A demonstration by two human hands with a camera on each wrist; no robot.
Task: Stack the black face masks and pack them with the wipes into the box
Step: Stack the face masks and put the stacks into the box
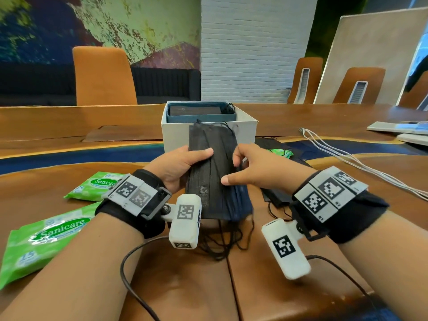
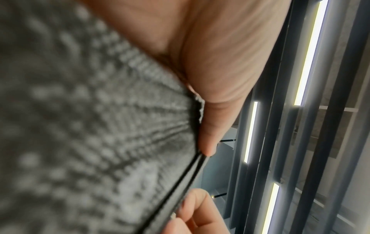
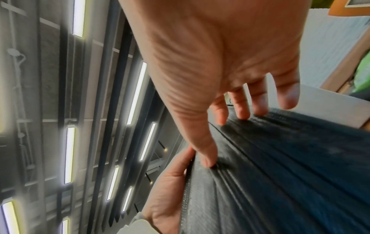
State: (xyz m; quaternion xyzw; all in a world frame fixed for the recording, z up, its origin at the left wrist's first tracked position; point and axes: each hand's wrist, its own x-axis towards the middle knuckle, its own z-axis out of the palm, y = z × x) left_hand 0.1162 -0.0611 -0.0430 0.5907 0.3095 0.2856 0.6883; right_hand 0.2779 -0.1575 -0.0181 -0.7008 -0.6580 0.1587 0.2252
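A stack of black face masks [image 1: 212, 174] is held above the table in front of the white box [image 1: 245, 133]. My left hand [image 1: 185, 163] grips its left edge, thumb on top and fingers underneath. My right hand [image 1: 242, 170] touches the right edge with its fingertips and lays its thumb on the top mask. In the right wrist view the right hand's fingers [image 3: 242, 102] are fairly straight, with their tips on the masks [image 3: 290, 174]. The left wrist view shows the thumb [image 2: 212, 88] pressing the masks [image 2: 90, 126]. Two green wipes packs [image 1: 96, 185] [image 1: 44, 242] lie at the left.
A blue tray [image 1: 201, 118] with dark masks sits inside the box. More black masks [image 1: 274, 194] and a small green packet [image 1: 281, 152] lie to the right of the box. White cables [image 1: 347, 158] run across the right of the wooden table [image 1: 185, 286]. Ear loops [image 1: 222, 242] dangle beneath the held stack.
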